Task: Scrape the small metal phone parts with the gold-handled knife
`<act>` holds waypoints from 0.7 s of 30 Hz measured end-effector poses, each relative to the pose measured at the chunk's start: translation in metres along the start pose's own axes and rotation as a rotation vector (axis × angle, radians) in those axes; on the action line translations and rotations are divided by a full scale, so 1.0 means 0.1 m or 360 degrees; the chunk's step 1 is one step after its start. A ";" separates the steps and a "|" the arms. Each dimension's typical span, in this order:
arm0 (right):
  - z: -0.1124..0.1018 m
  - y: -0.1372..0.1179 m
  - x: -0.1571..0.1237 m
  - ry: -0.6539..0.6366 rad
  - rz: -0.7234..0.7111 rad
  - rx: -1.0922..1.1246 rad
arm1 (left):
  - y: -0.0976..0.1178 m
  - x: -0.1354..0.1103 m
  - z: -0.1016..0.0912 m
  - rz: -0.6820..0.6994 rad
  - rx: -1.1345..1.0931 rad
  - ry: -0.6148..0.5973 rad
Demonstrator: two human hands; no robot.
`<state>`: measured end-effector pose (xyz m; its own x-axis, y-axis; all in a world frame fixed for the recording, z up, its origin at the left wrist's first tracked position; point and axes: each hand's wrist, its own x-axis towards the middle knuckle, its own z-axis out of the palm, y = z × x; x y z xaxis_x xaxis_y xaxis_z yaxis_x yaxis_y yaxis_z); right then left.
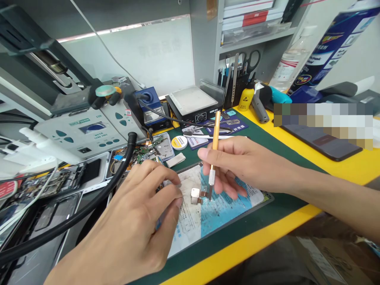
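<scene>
My right hand (231,166) grips a craft knife (215,138) with a gold handle and silver collar. The knife stands nearly upright, its blade pointing down beside a small silver camera module (195,194) with brown flex connectors. Under the module lies a worn blue-and-white printed sheet (187,221). My left hand (142,213) is curled at the sheet's left side, thumb and index fingertips close together, a little left of the module. The inside of that hand is hidden, so whether it holds anything does not show.
A black hose (118,170) arches past my left hand from a grey rework station (86,130). Behind are a tray of circuit boards (166,144), a hot plate (192,101) and a tool holder (234,91). A dark phone (323,138) lies at the right on the yellow-edged green mat (285,209).
</scene>
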<state>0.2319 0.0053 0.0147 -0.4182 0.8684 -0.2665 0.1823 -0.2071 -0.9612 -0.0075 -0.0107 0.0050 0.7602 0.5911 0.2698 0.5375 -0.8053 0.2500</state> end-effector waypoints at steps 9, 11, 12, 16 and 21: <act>0.00 -0.01 -0.01 0.0009 -0.0027 -0.0017 | 0.00 -0.02 0.01 -0.0020 -0.0001 0.0000; 0.00 0.00 -0.02 0.0016 -0.0090 -0.0031 | 0.01 -0.02 0.02 -0.0027 -0.0006 0.0009; 0.01 0.00 -0.03 0.0020 -0.0125 -0.0033 | 0.01 -0.02 0.02 -0.0025 -0.0007 0.0007; 0.07 0.03 -0.06 0.0088 -0.0254 -0.0011 | 0.00 -0.01 0.01 -0.0031 -0.0004 0.0011; 0.16 0.06 -0.06 0.0084 -0.0448 -0.0067 | 0.00 -0.02 0.02 -0.0017 0.0016 0.0026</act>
<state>0.2218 -0.0087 0.0092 -0.4108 0.9116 0.0156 0.1030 0.0634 -0.9927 -0.0080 -0.0118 0.0024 0.7483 0.6004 0.2823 0.5494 -0.7993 0.2436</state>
